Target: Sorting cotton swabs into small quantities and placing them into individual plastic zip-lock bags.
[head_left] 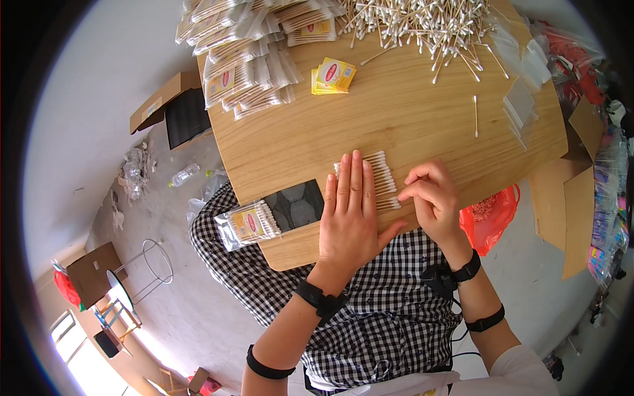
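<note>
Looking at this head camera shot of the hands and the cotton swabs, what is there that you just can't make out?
- Row of cotton swabs, head view: its left part lies under the flat left hand, so the count is hidden.
- Right hand: curled fingers hide whether the tips pinch a swab.
- Loose swab pile: cut off by the top edge.
- Yellow label cards: print too small.
- Dark tray: contents unclear.

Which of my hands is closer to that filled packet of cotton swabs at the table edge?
Left. Your left hand lies just right of the packet; your right hand is farther right.
</note>
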Demonstrator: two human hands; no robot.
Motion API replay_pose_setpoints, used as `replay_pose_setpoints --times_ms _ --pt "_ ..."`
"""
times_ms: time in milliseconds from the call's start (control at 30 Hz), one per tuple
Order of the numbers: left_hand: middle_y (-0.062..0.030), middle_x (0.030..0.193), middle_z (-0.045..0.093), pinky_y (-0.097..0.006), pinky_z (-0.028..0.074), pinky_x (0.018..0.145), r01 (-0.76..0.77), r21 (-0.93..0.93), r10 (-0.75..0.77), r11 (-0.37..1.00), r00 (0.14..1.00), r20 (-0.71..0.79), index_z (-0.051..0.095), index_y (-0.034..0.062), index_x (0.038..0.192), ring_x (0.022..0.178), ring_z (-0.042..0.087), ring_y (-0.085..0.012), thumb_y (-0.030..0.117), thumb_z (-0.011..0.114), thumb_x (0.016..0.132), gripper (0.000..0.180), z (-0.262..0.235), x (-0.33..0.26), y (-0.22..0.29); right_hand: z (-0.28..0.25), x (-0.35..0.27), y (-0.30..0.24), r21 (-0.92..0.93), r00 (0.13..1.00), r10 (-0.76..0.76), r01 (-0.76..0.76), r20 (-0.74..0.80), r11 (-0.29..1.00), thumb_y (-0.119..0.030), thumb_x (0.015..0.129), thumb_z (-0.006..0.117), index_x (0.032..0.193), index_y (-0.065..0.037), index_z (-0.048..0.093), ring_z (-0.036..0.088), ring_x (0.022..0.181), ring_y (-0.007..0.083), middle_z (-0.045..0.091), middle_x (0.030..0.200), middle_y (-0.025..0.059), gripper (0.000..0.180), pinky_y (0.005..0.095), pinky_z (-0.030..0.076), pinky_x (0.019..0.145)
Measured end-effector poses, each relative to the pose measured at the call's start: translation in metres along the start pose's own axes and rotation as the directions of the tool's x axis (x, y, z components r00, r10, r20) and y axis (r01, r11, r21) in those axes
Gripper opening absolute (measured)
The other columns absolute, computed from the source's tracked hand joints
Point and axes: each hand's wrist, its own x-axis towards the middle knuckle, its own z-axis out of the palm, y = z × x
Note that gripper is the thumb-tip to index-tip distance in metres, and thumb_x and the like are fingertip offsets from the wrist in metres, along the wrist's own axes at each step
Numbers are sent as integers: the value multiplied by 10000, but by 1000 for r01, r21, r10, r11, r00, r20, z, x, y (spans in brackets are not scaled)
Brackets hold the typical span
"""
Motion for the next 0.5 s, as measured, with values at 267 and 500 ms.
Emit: replay_pose_setpoints --times_ms 267,500 --pt "-288 1536 227 -503 165 1179 -1 14 1 1000 1000 7 259 -139 1439 1456 181 -398 689 529 816 1071 1 0 0 -1 0 0 -7 998 -50 51 34 999 89 663 621 635 -79 614 532 722 210 547 781 28 171 322 409 628" --pt "-287 1536 229 -504 168 1178 -2 13 2 1000 1000 11 260 -139 1438 1456 182 -398 688 529 815 1070 1 -1 -1 -1 0 -1 -26 998 -46 48 50 999 89 668 626 637 -79 615 533 727 212 543 779 30 171 319 414 626"
